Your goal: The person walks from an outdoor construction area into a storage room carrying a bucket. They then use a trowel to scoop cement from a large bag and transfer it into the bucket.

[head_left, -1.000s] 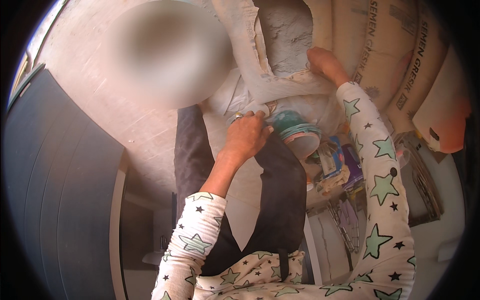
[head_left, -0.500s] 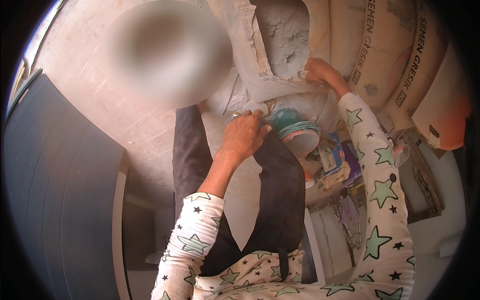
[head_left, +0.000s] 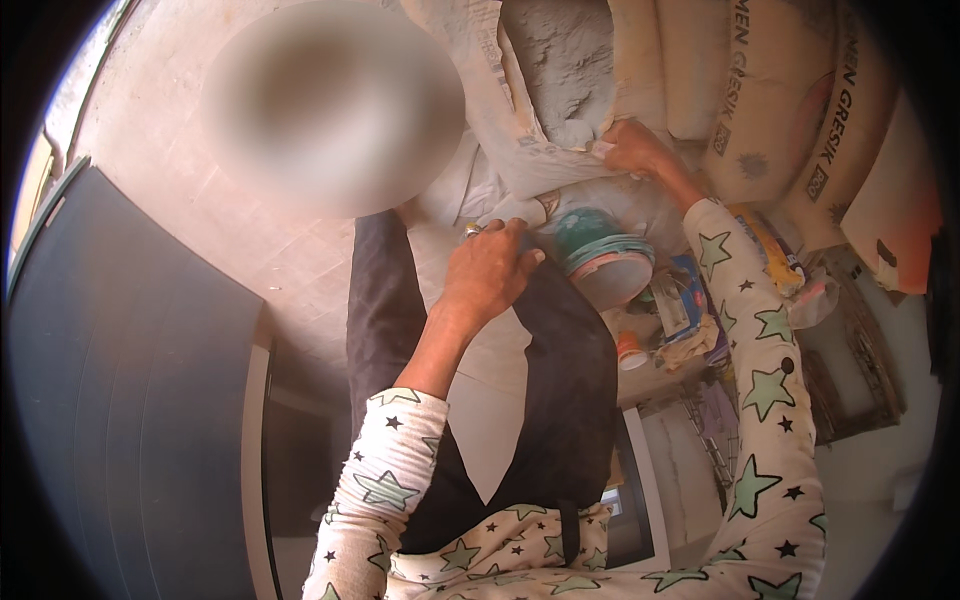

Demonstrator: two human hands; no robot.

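Observation:
My left hand (head_left: 488, 268), with a ring on one finger, rests over my dark-trousered knee (head_left: 560, 330). Its thumb stands apart from the bent fingers, whose tips are partly hidden. Beyond it lies pale, crumpled sheeting (head_left: 475, 190). My right hand (head_left: 640, 152) is closed at the near right edge of a torn-open paper bag (head_left: 515, 165) of grey cement powder (head_left: 560, 70). A whitish bit shows at its fingertips, but I cannot make out what it is. Just left of them, a pale rounded shape (head_left: 575, 133) lies on the powder.
Full brown cement bags (head_left: 770, 100) lie at the far right. A green bucket (head_left: 585, 240) stands right of my knee, near an orange-and-white cup (head_left: 630, 350) and assorted packets (head_left: 680, 305). A large dark panel (head_left: 140, 380) is at left. One blurred patch covers the upper left.
My right hand has shifted slightly left along the bag's torn edge. A pale rounded shape now shows on the powder. The left hand stays on the knee. The view has tilted slightly.

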